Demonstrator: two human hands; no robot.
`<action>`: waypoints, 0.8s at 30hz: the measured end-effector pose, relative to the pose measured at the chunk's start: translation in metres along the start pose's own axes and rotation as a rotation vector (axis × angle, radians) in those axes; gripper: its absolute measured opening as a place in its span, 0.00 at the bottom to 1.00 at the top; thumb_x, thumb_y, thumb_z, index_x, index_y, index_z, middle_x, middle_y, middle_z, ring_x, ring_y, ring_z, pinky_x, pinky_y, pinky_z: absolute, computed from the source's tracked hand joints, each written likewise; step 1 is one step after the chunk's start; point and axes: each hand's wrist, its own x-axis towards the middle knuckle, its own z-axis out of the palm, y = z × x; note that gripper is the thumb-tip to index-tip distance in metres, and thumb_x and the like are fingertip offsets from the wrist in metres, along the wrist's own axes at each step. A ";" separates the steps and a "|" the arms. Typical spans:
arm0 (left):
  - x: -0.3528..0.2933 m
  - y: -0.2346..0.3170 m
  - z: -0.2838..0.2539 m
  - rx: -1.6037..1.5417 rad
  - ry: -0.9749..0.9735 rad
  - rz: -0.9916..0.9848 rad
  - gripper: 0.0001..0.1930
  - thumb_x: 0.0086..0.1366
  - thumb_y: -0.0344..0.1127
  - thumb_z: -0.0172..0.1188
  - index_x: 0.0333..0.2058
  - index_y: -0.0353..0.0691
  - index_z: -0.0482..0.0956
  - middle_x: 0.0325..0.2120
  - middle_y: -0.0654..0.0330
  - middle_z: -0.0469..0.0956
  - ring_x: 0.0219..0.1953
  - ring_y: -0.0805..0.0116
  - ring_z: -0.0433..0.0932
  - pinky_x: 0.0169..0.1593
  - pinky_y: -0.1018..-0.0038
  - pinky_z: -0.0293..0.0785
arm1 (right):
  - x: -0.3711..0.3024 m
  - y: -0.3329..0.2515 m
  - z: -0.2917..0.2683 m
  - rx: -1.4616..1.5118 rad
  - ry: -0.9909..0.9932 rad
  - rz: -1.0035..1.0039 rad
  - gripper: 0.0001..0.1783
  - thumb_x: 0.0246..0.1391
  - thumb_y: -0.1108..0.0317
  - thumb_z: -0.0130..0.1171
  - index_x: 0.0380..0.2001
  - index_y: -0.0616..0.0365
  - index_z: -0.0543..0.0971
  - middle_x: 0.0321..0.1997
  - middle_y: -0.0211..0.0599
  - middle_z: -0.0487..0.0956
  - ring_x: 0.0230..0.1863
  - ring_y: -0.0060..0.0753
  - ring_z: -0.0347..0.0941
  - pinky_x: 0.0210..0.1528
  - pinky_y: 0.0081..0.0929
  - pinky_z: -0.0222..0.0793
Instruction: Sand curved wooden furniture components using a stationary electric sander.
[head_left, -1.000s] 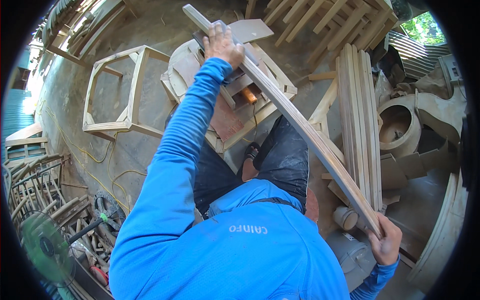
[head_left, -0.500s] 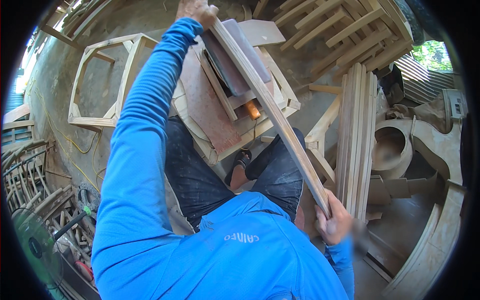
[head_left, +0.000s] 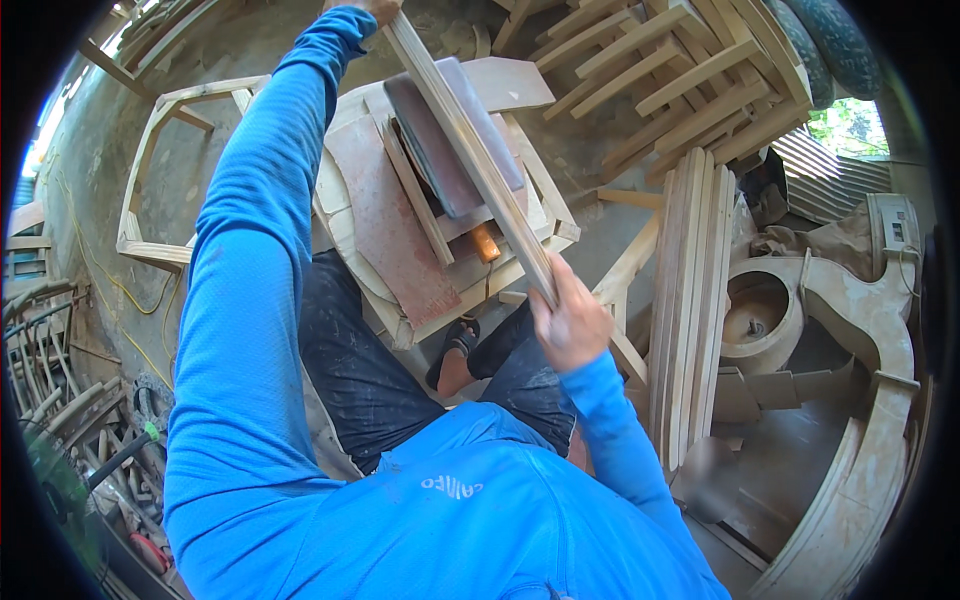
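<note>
My right hand (head_left: 575,318), fingers curled around the wooden strip (head_left: 469,150), has brought its near end closer to the purplish slab (head_left: 433,150); my cropped left hand's (head_left: 372,8) grip I can't tell.

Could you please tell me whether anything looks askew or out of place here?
The heap of sticks at the lower left looks disorderly: its pieces lie at many angles, unlike the aligned wooden strips at right.

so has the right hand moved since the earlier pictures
Yes: judged against the long boards, the right hand has moved up and left, to their left side.
</note>
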 end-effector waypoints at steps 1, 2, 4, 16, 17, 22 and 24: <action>-0.002 0.009 -0.003 -0.012 -0.014 0.001 0.49 0.59 0.49 0.55 0.73 0.29 0.50 0.76 0.35 0.40 0.79 0.43 0.37 0.79 0.61 0.36 | 0.011 -0.002 0.007 -0.003 0.007 0.007 0.32 0.56 0.58 0.68 0.64 0.40 0.72 0.36 0.39 0.83 0.32 0.51 0.82 0.29 0.44 0.77; -0.003 0.004 -0.002 -0.044 -0.011 0.002 0.49 0.59 0.49 0.54 0.73 0.28 0.49 0.76 0.35 0.40 0.79 0.42 0.37 0.79 0.61 0.36 | 0.022 -0.008 0.016 0.031 0.042 -0.015 0.31 0.56 0.57 0.67 0.63 0.40 0.72 0.36 0.39 0.83 0.32 0.52 0.82 0.29 0.45 0.77; -0.014 -0.013 0.000 -0.366 -0.064 0.217 0.49 0.59 0.49 0.54 0.73 0.28 0.49 0.76 0.35 0.40 0.79 0.42 0.37 0.79 0.60 0.36 | 0.036 -0.013 0.022 0.060 0.089 -0.027 0.31 0.57 0.57 0.66 0.63 0.40 0.72 0.36 0.40 0.83 0.32 0.53 0.82 0.30 0.46 0.77; -0.235 0.135 -0.015 -0.097 -0.193 0.046 0.42 0.61 0.48 0.56 0.72 0.37 0.59 0.76 0.42 0.44 0.79 0.45 0.34 0.78 0.46 0.32 | -0.130 0.041 -0.107 0.066 -0.228 0.057 0.35 0.55 0.63 0.66 0.66 0.42 0.69 0.42 0.46 0.84 0.36 0.55 0.82 0.35 0.46 0.79; -0.266 0.151 -0.026 -0.159 -0.196 0.035 0.42 0.60 0.48 0.57 0.71 0.34 0.59 0.76 0.40 0.43 0.79 0.45 0.32 0.77 0.45 0.31 | -0.151 0.049 -0.128 0.054 -0.241 0.074 0.34 0.54 0.64 0.67 0.65 0.43 0.71 0.43 0.46 0.84 0.37 0.55 0.82 0.36 0.45 0.79; -0.374 0.221 -0.059 -0.377 -0.199 -0.001 0.42 0.60 0.49 0.57 0.70 0.32 0.61 0.75 0.38 0.44 0.79 0.41 0.31 0.75 0.38 0.29 | -0.221 0.052 -0.230 -0.018 -0.389 0.248 0.33 0.50 0.69 0.68 0.61 0.55 0.76 0.45 0.55 0.83 0.45 0.59 0.83 0.47 0.41 0.78; -0.380 0.228 -0.063 -0.423 -0.224 -0.016 0.42 0.60 0.49 0.57 0.70 0.33 0.61 0.75 0.38 0.44 0.79 0.41 0.31 0.75 0.38 0.28 | -0.225 0.046 -0.237 -0.044 -0.403 0.283 0.32 0.49 0.70 0.69 0.60 0.56 0.77 0.45 0.56 0.83 0.46 0.59 0.83 0.47 0.40 0.78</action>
